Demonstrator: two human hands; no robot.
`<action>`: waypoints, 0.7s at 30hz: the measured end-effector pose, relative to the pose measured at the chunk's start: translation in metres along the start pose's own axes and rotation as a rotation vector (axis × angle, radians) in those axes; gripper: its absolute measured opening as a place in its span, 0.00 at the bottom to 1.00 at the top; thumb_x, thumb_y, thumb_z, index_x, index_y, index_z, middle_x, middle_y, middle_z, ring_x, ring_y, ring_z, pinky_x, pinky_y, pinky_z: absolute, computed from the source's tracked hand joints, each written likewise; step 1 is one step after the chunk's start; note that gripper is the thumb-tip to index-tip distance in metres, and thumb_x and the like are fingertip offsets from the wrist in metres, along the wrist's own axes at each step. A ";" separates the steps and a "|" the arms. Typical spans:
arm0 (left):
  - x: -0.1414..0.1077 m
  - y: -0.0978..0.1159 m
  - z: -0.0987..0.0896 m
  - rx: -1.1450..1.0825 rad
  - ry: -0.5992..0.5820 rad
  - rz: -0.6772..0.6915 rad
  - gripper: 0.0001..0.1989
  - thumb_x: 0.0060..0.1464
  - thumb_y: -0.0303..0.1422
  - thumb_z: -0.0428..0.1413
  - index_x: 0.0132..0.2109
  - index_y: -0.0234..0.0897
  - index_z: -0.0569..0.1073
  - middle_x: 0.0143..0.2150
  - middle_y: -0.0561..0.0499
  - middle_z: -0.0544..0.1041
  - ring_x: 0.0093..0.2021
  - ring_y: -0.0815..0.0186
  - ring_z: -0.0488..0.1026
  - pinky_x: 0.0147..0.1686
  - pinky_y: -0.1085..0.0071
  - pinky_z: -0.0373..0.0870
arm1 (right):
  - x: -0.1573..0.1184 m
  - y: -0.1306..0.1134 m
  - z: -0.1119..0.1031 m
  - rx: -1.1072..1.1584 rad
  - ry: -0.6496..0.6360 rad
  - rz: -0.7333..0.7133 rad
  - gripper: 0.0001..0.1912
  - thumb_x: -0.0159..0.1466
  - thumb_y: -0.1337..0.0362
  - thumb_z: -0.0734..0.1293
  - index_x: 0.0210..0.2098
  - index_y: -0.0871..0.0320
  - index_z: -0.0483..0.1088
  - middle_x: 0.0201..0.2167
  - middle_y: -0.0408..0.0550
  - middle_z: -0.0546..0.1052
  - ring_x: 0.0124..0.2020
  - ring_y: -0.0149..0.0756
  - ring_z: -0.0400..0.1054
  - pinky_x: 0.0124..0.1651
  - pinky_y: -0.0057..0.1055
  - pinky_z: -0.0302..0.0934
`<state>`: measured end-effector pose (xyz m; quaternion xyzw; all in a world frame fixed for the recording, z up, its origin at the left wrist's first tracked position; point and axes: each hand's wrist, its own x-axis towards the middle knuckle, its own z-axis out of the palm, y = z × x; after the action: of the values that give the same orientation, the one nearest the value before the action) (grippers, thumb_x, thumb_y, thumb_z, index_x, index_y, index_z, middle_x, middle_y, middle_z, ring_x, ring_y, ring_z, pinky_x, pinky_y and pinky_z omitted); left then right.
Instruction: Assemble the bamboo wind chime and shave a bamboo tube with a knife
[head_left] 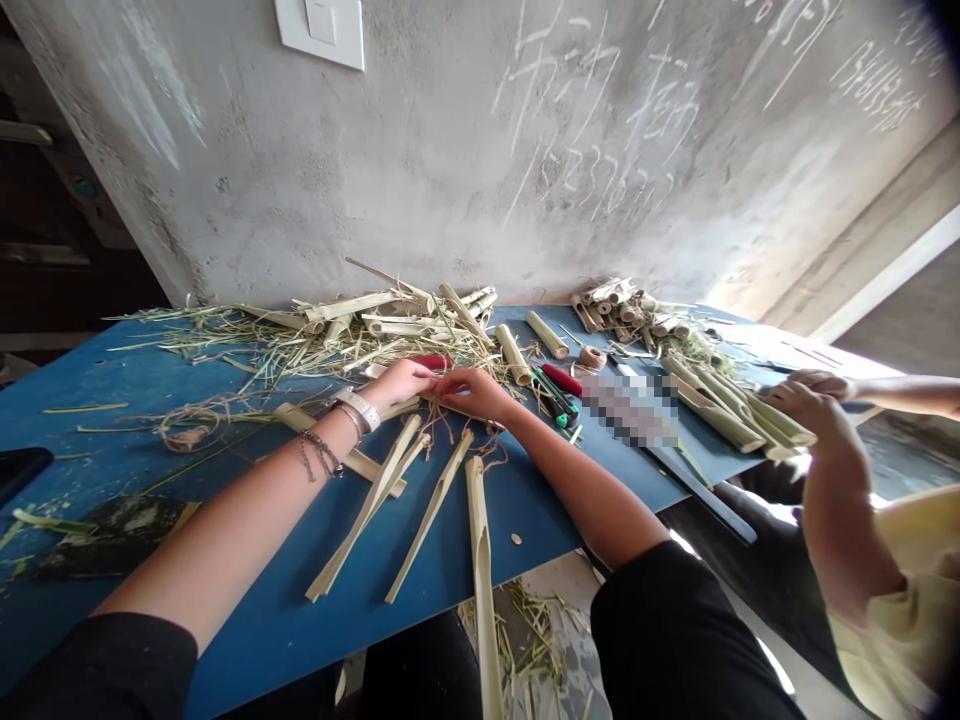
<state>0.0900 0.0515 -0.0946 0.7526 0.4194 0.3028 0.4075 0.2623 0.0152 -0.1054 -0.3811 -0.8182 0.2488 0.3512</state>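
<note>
My left hand [407,382] and my right hand [474,394] meet at the middle of the blue table [247,560], fingers pinched on thin brown twine [444,424]. The twine loops at a horizontal bamboo stick partly hidden behind my fingers. Below my hands hang or lie cut bamboo pieces: a forked one [367,510], a slim one [433,515], and a longer split tube [481,560] that reaches past the table's front edge. Twine shows at their upper ends. Another flat bamboo strip [367,468] lies beneath my left wrist. A red handle [429,362] shows just behind my hands.
A heap of bamboo pieces and shavings [360,325] lies along the wall. To the right are a twine ball [592,357], green-and-black tool handles [556,400], a red handle [561,379] and bamboo tubes [712,400]. A co-worker's hands [814,400] are at the tubes.
</note>
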 end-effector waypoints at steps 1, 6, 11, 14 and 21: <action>-0.002 0.004 0.001 -0.019 -0.021 -0.016 0.07 0.47 0.30 0.58 0.31 0.29 0.78 0.31 0.44 0.77 0.32 0.61 0.72 0.34 0.69 0.67 | 0.000 -0.001 0.000 -0.031 -0.012 -0.026 0.05 0.56 0.70 0.65 0.31 0.62 0.73 0.30 0.45 0.76 0.31 0.30 0.69 0.38 0.25 0.62; -0.009 0.016 0.002 -0.099 -0.068 -0.066 0.06 0.49 0.28 0.56 0.30 0.31 0.77 0.34 0.44 0.78 0.35 0.62 0.73 0.37 0.69 0.67 | 0.000 -0.004 0.000 -0.253 0.008 -0.124 0.05 0.55 0.70 0.67 0.33 0.61 0.73 0.28 0.44 0.74 0.29 0.29 0.66 0.36 0.25 0.59; -0.006 0.011 0.001 -0.130 -0.089 -0.091 0.06 0.47 0.31 0.58 0.29 0.31 0.76 0.31 0.45 0.77 0.33 0.62 0.72 0.36 0.69 0.67 | 0.001 -0.002 0.002 -0.237 0.077 -0.137 0.06 0.59 0.65 0.66 0.32 0.60 0.75 0.30 0.46 0.76 0.31 0.31 0.67 0.38 0.26 0.59; -0.005 0.008 0.001 -0.150 -0.085 -0.089 0.06 0.48 0.31 0.58 0.30 0.30 0.77 0.31 0.46 0.77 0.33 0.63 0.71 0.36 0.69 0.66 | 0.000 -0.002 0.001 -0.264 0.073 -0.168 0.05 0.59 0.66 0.66 0.32 0.60 0.74 0.30 0.46 0.76 0.31 0.31 0.67 0.38 0.27 0.59; -0.008 0.016 0.001 -0.186 -0.068 -0.109 0.10 0.52 0.28 0.52 0.26 0.30 0.73 0.23 0.52 0.73 0.25 0.75 0.65 0.31 0.71 0.60 | -0.001 -0.009 0.000 -0.277 0.061 -0.178 0.06 0.58 0.68 0.66 0.36 0.60 0.73 0.31 0.47 0.73 0.31 0.30 0.66 0.37 0.26 0.60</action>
<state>0.0932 0.0387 -0.0824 0.6972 0.4159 0.2921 0.5056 0.2588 0.0094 -0.0993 -0.3591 -0.8642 0.0897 0.3407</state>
